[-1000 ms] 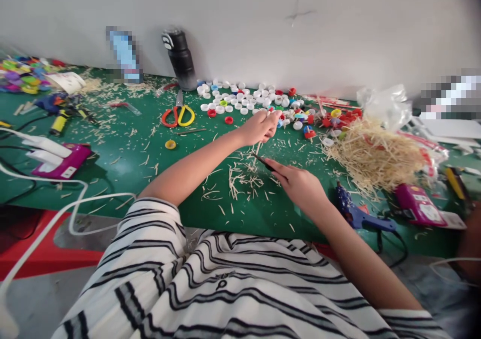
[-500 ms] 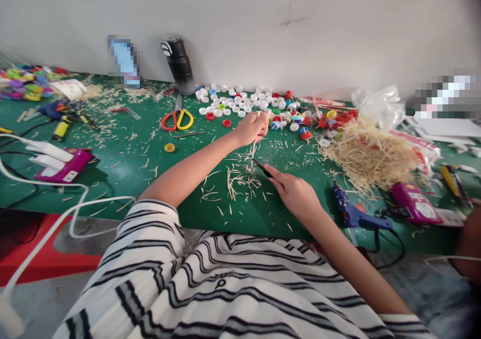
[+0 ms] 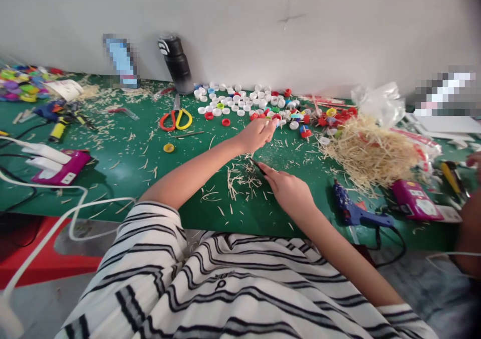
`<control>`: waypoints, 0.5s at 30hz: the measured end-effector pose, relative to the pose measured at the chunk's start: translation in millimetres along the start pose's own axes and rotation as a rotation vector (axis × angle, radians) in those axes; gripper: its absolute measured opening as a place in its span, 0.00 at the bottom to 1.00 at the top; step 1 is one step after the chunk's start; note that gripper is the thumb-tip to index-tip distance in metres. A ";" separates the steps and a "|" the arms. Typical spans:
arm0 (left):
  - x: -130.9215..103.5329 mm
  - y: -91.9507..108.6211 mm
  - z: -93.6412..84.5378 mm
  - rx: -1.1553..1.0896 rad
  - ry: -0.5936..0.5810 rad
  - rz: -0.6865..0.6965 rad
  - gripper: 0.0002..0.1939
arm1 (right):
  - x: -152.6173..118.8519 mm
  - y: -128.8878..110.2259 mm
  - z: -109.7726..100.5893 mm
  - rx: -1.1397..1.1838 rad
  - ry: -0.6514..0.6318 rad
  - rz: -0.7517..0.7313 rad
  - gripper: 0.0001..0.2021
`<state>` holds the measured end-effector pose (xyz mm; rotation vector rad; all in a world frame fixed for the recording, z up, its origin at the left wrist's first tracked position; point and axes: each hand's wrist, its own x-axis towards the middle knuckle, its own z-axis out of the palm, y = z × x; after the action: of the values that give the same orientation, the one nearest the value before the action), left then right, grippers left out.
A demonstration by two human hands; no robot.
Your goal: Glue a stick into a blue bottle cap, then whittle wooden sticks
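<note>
My left hand (image 3: 256, 135) is closed around a thin pale wooden stick, mostly hidden by the fingers. Below it, my right hand (image 3: 289, 191) grips a slim dark knife (image 3: 258, 166), its tip pointing up and left toward the left fist. Curled wood shavings (image 3: 242, 181) lie scattered on the green tabletop (image 3: 203, 213) beneath both hands. Just behind my left hand are many bottle caps (image 3: 242, 101), mostly white with some red, green and blue.
Scissors (image 3: 176, 121), a black bottle (image 3: 176, 65) and a yellow cap (image 3: 169, 148) are on the left. A pile of thin sticks (image 3: 376, 151), a blue glue gun (image 3: 358, 213) and a magenta power block (image 3: 415, 201) lie right. Another person's hand (image 3: 475, 161) shows at the right edge.
My left hand has moved slightly right and down, nearer the knife, and less of the stick shows below the fist. My right hand has shifted a little left. Another person's hand has appeared at right.
</note>
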<state>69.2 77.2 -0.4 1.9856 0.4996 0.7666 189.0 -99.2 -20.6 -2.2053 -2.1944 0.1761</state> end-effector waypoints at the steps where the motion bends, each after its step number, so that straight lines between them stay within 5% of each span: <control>1: -0.1 -0.6 -0.1 0.033 -0.008 0.020 0.30 | -5.2 1.5 0.7 0.000 -0.003 0.005 0.26; 7: 2.3 -0.7 -0.5 -0.011 -0.038 0.016 0.30 | -31.6 14.3 3.6 0.033 -0.008 0.052 0.25; 15: 10.6 -14.8 -20.8 -0.243 -0.074 -0.121 0.30 | -24.8 27.6 -1.2 0.030 0.093 0.002 0.23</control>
<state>61.9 103.8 -2.0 1.7359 0.4557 0.6444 216.5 -124.0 -20.5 -2.1545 -2.1278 0.1034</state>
